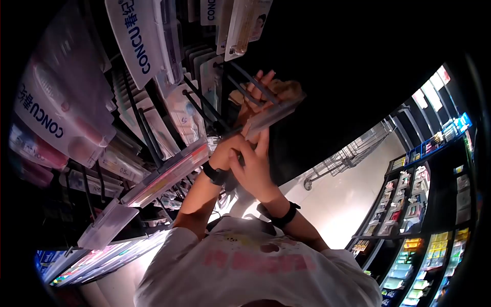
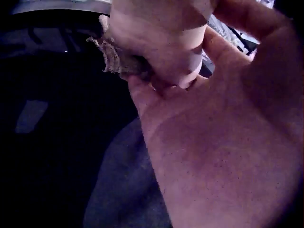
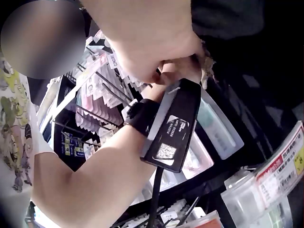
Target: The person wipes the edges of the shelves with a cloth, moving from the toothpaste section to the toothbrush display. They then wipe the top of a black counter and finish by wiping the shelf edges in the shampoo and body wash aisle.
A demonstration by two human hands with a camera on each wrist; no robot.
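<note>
My left hand (image 1: 247,111) reaches forward among the display hooks, partly behind a clear label holder (image 1: 279,113). Beside its fingers shows a crumpled brown cloth (image 1: 289,90); how those fingers lie on it I cannot tell. My right hand (image 1: 257,173) grips the left near its heel, thumb on one side, fingers on the other. In the left wrist view, the left palm (image 2: 213,147) faces the camera and the right hand's curled fingers (image 2: 166,52) press into it. Frayed cloth (image 3: 207,66) sticks out past the hands in the right wrist view.
Hanging packs (image 1: 135,43) marked CONCU crowd the left, on dark metal hooks (image 1: 143,128). A label strip (image 1: 169,169) runs along the shelf front. A wire cart (image 1: 348,151) stands on the pale floor (image 1: 337,204). Stocked shelves (image 1: 404,199) line the right side.
</note>
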